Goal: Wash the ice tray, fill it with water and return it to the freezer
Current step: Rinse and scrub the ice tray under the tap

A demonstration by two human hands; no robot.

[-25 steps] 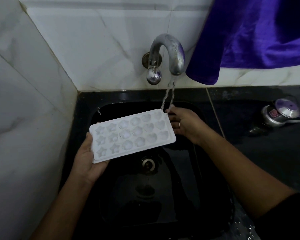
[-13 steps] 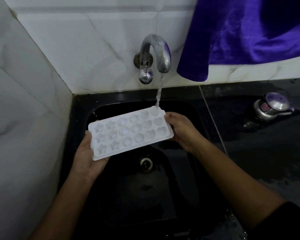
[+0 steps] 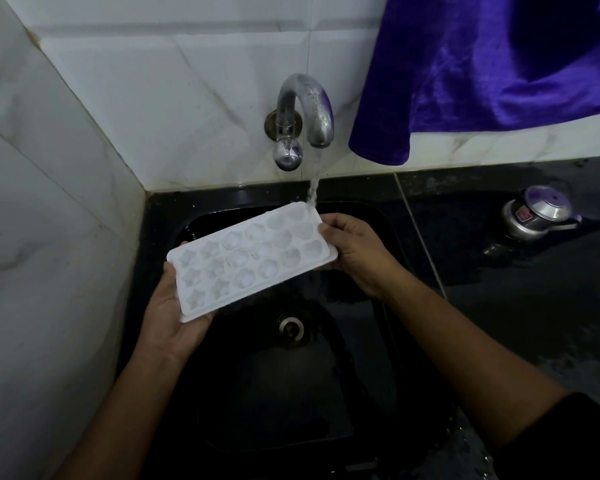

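The ice tray (image 3: 253, 258) is being held cavities-up above the sink (image 3: 160, 216), its far right corner catching the stream from the tap (image 3: 305, 112), seemingly to rinse or fill it, while the left hand (image 3: 168, 313) and right hand (image 3: 352, 251) are each clasping one end in a closed grip, steadying it.

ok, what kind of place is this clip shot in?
Most likely a home kitchen: a black sink under a running wall tap, white tiled walls, and a metal pressure cooker on the dark counter.

White marbled wall tiles (image 3: 187, 98) meeting in a corner at left, dim light, glossy black worktop (image 3: 499, 306), black sink (image 3: 167, 209), chrome wall tap (image 3: 305, 109), purple cloth (image 3: 482, 64) hanging top right, steel pot (image 3: 537, 216) on the worktop.
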